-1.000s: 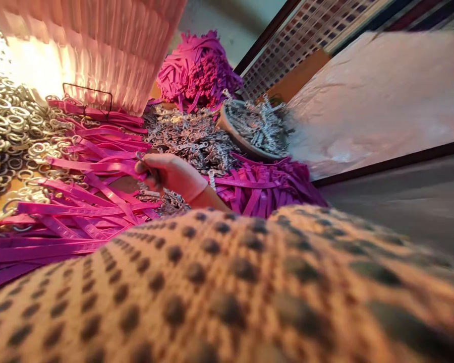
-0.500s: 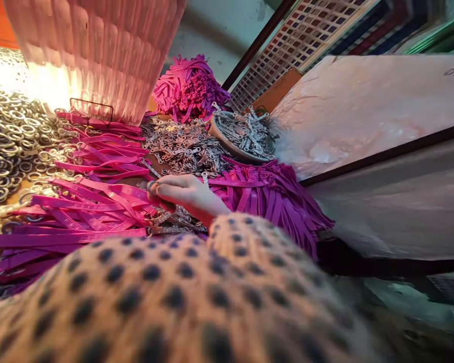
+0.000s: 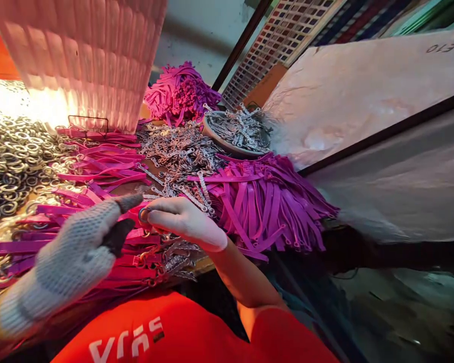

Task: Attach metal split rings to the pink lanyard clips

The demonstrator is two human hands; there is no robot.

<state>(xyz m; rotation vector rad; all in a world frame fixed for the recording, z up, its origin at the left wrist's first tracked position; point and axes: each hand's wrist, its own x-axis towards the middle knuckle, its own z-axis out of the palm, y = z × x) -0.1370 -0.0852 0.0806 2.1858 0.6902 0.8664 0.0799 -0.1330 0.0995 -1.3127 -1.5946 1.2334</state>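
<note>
My right hand (image 3: 183, 219), in a thin white glove, hovers over the magenta straps (image 3: 139, 237). Its fingers are pinched, and a small metal ring (image 3: 144, 216) shows at their tips. My left hand (image 3: 75, 247) wears a knit glove with darkened fingertips. The index finger points toward the right hand and the thumb stands apart from it; nothing shows between them. Its other fingers are hidden. Short metal chains (image 3: 200, 194) lie just beyond the right hand, several of them loose.
Silver rings (image 3: 11, 161) are heaped at the left under bright light. A bowl (image 3: 236, 151) of chains stands behind a chain pile (image 3: 181, 151). More magenta straps (image 3: 265, 201) hang at the right edge. A ribbed panel (image 3: 83, 55) rises at the back; plastic-wrapped sheets (image 3: 363, 101) stand at right.
A dotted knit surface close to the camera has cleared away, and my left hand now shows at the left. My right hand has shifted slightly down and stays pinched.
</note>
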